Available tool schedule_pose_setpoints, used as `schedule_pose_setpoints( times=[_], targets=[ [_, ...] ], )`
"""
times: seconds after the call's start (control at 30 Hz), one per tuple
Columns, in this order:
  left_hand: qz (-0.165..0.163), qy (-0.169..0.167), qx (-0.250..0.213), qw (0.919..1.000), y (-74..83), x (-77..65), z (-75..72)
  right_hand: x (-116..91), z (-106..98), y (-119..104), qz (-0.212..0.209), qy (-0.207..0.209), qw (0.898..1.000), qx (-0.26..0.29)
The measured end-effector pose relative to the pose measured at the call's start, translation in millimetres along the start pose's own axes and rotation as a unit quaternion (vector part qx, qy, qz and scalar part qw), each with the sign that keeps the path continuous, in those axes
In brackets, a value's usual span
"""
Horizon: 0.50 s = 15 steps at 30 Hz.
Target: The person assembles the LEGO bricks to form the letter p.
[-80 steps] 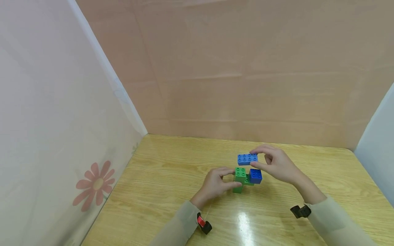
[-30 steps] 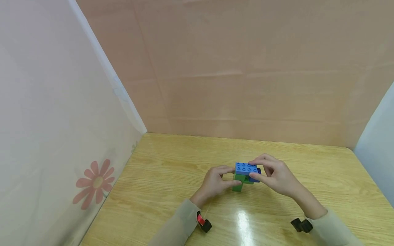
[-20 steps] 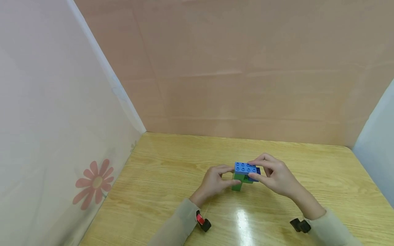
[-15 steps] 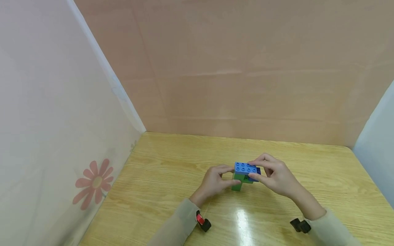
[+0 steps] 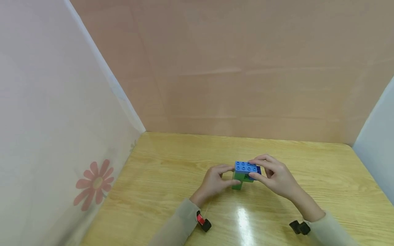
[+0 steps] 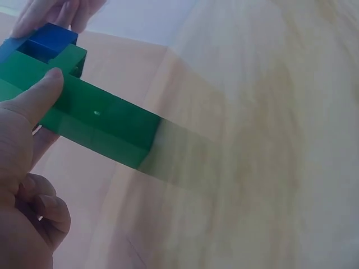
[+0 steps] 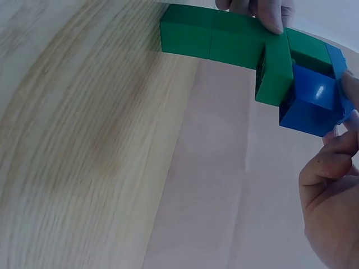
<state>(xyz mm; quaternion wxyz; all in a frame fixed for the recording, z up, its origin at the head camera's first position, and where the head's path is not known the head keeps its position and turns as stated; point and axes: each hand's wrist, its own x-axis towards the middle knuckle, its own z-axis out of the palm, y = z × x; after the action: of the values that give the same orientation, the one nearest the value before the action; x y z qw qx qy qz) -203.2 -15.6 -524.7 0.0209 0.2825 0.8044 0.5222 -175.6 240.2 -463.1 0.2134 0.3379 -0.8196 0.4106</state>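
On the table stands a tower of green toy building bricks. My left hand grips it from the left, thumb in front and fingers behind. One green brick juts out from the tower and bears a dark blue brick. A lighter blue eight-stud brick lies across the top, spanning the tower and the dark blue brick. From the right, my right hand pinches this top brick between thumb and fingers. The tower's lower end meets the tabletop in the left wrist view.
The wood-grain table ends at a tan hanging sheet behind. A pale sheet with a pink flower closes the left side, another pale sheet the right. Camera straps sit at the wrists.
My right hand has lowered the lighter blue brick from above the tower onto its top and the dark blue brick. In the last half second both hands stay nearly still; my left keeps its grip.
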Motion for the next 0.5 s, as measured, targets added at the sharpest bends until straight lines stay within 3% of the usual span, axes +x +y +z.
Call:
schedule_pose_setpoints(
  times=[0.27,0.5],
  targets=[
    [0.021,-0.001,0.054,0.9983,-11.3,-4.6,1.7,-10,-2,6,0.030,-0.002,0.999,0.013],
    [-0.001,-0.013,0.095,0.9954,-15.0,-8.6,1.2,-28,-4,12,0.106,0.001,0.994,0.015]
  ],
)
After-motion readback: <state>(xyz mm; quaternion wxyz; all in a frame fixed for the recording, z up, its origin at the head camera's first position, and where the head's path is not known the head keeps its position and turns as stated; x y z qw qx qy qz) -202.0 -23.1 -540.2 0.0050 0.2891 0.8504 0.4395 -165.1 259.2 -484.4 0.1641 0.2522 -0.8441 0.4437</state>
